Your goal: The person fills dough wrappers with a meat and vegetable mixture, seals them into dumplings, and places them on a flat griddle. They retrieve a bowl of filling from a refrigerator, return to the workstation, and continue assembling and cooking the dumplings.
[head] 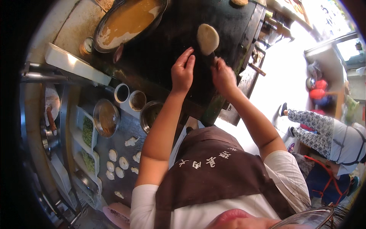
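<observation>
My right hand (224,75) grips the dark handle of a utensil, likely a spatula, whose far end lies hidden by a round, pale flatbread (208,39). This flatbread is over the right part of a black flat griddle (160,61); I cannot tell whether it touches the surface. Left of it is my left hand (183,71), holding nothing, with thumb and fingers apart and pointing away from me. A second, browned flatbread (239,2) shows at the griddle's far edge. Towards the far left sits a dark oval pan (98,43) of golden-brown liquid.
Left of me, a metal worktop (125,146) carries several dough pieces (123,162), a bowl of brown sauce (105,117), two white cups (121,93) and trays of chopped greens (88,131). Two people (343,143) are at the right. A wooden-handled tool (256,69) lies beyond the griddle's right edge.
</observation>
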A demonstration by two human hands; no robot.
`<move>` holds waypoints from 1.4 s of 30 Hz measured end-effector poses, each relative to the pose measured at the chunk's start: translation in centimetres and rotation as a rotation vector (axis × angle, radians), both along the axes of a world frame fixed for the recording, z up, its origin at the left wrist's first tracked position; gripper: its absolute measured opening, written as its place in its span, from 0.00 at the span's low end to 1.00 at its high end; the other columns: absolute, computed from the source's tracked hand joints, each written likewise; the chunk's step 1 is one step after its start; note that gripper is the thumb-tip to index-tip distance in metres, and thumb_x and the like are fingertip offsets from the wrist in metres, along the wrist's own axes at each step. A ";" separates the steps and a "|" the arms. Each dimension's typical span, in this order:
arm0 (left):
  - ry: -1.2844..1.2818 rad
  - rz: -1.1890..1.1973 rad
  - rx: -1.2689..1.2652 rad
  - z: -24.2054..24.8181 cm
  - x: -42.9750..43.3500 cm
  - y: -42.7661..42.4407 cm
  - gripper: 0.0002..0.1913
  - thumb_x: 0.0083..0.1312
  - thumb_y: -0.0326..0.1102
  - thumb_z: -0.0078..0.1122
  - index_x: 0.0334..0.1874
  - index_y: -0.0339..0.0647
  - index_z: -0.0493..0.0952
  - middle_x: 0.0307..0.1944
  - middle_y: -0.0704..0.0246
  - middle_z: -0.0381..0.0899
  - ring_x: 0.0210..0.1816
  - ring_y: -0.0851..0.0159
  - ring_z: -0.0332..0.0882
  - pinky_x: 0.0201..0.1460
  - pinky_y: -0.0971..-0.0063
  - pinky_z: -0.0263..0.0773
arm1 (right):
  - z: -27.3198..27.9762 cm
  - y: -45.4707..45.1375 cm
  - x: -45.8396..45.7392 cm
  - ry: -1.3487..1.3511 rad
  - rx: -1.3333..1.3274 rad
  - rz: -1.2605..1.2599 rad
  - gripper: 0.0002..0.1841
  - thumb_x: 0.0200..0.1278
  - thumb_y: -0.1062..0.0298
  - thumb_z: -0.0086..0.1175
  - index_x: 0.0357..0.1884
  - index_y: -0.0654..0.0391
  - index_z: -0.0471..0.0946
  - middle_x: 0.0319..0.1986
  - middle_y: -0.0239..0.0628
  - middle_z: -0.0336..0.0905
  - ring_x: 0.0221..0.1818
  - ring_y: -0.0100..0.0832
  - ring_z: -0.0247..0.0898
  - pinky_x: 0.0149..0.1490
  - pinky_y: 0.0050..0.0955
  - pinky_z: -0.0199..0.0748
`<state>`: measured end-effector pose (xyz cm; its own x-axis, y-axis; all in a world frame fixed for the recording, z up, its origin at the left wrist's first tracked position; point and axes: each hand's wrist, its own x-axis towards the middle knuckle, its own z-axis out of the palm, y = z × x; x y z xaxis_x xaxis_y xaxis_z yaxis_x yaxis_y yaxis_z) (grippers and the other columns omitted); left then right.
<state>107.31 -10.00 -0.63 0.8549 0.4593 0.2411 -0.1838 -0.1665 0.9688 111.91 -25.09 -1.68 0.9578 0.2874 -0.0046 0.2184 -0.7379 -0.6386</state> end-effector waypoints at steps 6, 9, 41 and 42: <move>0.153 -0.011 -0.248 1.0 -5.9 -1.6 0.15 0.69 0.28 0.55 0.56 0.33 0.76 0.54 0.62 0.80 0.56 0.67 0.76 0.61 0.76 0.69 | -0.9 -0.7 5.8 -0.124 -0.404 0.093 0.30 0.68 0.64 0.42 0.72 0.49 0.55 0.43 0.52 0.76 0.42 0.52 0.77 0.45 0.46 0.75; 0.126 0.094 -0.194 -1.3 -12.1 0.2 0.13 0.68 0.26 0.55 0.54 0.32 0.77 0.55 0.62 0.79 0.56 0.66 0.76 0.62 0.75 0.69 | 0.7 -0.1 2.6 -0.043 -0.356 0.113 0.30 0.67 0.64 0.42 0.72 0.50 0.54 0.43 0.54 0.76 0.41 0.53 0.77 0.45 0.47 0.75; 0.293 0.983 0.256 -12.1 -58.9 20.4 0.20 0.57 0.34 0.71 0.51 0.38 0.78 0.47 0.60 0.81 0.50 0.58 0.78 0.54 0.69 0.72 | -3.4 25.1 -42.8 -0.309 -0.197 1.641 0.21 0.65 0.68 0.46 0.60 0.44 0.73 0.37 0.44 0.81 0.33 0.46 0.80 0.38 0.43 0.78; 0.196 1.050 0.207 -12.5 -61.5 20.0 0.19 0.57 0.32 0.71 0.50 0.38 0.78 0.44 0.60 0.81 0.48 0.57 0.78 0.52 0.68 0.73 | -3.4 23.8 -42.9 -0.315 -0.157 1.593 0.20 0.66 0.67 0.47 0.60 0.43 0.73 0.36 0.43 0.81 0.34 0.45 0.80 0.38 0.42 0.78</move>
